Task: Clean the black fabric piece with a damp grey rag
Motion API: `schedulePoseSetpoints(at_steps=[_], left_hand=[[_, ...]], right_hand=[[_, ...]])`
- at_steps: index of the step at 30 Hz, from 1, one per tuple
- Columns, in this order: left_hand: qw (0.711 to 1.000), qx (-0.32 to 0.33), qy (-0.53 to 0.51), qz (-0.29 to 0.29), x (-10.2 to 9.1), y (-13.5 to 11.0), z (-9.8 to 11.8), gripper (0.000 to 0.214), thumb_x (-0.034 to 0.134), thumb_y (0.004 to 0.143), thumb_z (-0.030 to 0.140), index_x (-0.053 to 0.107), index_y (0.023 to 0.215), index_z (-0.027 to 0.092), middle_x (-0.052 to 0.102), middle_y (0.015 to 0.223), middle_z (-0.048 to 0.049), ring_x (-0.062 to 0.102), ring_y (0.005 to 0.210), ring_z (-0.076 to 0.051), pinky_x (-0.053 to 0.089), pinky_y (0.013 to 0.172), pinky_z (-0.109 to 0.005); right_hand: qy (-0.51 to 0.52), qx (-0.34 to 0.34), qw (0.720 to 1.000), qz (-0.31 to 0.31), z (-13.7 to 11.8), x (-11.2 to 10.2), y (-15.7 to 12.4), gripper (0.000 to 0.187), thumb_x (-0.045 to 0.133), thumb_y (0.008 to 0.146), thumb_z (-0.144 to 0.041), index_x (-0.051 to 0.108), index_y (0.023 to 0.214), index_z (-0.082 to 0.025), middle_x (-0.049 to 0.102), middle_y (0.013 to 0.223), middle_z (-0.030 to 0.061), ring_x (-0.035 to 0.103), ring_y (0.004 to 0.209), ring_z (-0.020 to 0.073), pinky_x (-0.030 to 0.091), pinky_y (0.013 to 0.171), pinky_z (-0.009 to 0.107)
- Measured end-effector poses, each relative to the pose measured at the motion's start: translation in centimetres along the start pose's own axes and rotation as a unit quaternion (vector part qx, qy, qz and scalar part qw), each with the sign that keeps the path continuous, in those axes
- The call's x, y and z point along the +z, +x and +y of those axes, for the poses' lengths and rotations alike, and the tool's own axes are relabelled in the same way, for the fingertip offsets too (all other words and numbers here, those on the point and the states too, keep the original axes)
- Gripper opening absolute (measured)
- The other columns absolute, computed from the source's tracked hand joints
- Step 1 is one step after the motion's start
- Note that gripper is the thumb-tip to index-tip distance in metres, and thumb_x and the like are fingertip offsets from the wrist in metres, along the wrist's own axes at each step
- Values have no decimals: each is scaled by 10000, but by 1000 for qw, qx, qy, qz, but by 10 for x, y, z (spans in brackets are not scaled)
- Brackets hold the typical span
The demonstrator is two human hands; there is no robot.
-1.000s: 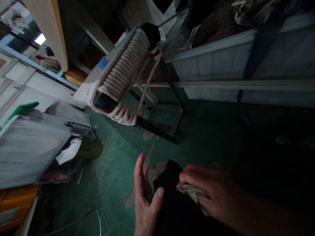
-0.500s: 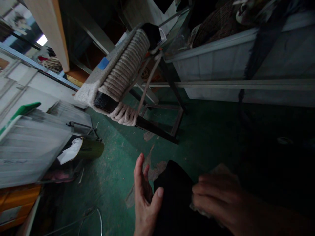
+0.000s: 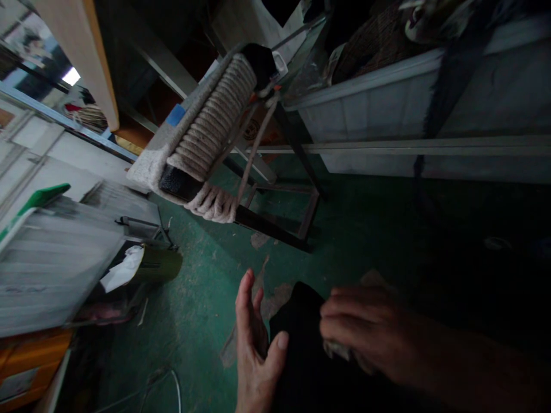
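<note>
A black rounded shape (image 3: 297,321), its kind too dark to tell, lies low in the middle between my hands. Along its left edge is my left hand (image 3: 258,355), thumb and fingers apart, gripping nothing that I can see. On the right, over the black shape, my right hand (image 3: 365,324) is closed around a crumpled greyish rag (image 3: 338,349), which pokes out below the fingers. Dark shadow hides much of the right forearm and the rest of the rag.
Ahead stands a metal-legged stool (image 3: 273,229) with thick beige cord (image 3: 215,117) wrapped round its top. A grey plastic tub (image 3: 365,109) sits behind a rail on the right. At left are a green bin (image 3: 161,265), translucent boxes (image 3: 60,258) and an orange crate (image 3: 34,361) on green floor (image 3: 198,310).
My right hand has moved left with the rag, across the black shape towards my left hand. My left hand stays nearly where it was. The view has shifted slightly.
</note>
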State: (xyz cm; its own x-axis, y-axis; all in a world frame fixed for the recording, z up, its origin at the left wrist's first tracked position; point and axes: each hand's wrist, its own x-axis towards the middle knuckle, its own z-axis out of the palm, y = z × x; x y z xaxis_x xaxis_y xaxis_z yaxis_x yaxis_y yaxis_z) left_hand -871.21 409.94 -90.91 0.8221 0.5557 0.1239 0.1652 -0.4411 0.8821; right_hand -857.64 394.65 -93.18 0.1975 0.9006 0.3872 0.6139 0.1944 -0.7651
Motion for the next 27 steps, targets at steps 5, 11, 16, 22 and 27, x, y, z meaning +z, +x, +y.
schedulePoseSetpoints(at_steps=[5, 11, 16, 22, 27], left_hand=[[1000, 7, 5, 1, 2, -2, 1, 658, 558, 769, 420, 242, 1343, 364, 203, 1463, -16, 139, 1356, -242, 205, 1096, -446], [1000, 3, 1, -2, -1, 0, 1, 632, 553, 778, 396, 256, 1336, 375, 214, 1461, -15, 142, 1356, -248, 196, 1096, -455], [1000, 6, 3, 3, 1, -1, 3, 674, 568, 764, 406, 234, 1347, 367, 202, 1466, -17, 141, 1356, -248, 199, 1098, -447], [1000, 5, 2, 17, -4, 0, 2, 643, 561, 774, 366, 254, 1340, 373, 215, 1461, -15, 138, 1358, -243, 187, 1096, -463], [1000, -11, -8, 24, -4, 1, 1, 645, 580, 762, 364, 273, 1329, 389, 234, 1456, -17, 157, 1353, -245, 182, 1090, -476]], right_hand=[[66, -19, 998, -5, 0, -7, 20, 181, 459, 798, -10, 560, 740, -149, 545, 787, -2, 481, 700, 91, 334, 573, 208], [105, 11, 994, -3, 2, -1, 4, 201, 442, 781, 26, 538, 743, -146, 551, 775, -6, 484, 705, 87, 339, 595, 197], [76, -42, 996, 13, -3, -2, 26, 167, 449, 801, -42, 556, 756, -161, 560, 808, 2, 498, 755, 99, 351, 629, 204], [101, 29, 994, 13, 19, 2, -24, 226, 379, 809, -73, 563, 750, -189, 558, 740, -3, 521, 667, 97, 372, 569, 203], [95, 128, 972, 174, 0, -11, -17, 303, 413, 731, -13, 547, 899, -227, 586, 873, -12, 559, 802, 90, 405, 674, 181]])
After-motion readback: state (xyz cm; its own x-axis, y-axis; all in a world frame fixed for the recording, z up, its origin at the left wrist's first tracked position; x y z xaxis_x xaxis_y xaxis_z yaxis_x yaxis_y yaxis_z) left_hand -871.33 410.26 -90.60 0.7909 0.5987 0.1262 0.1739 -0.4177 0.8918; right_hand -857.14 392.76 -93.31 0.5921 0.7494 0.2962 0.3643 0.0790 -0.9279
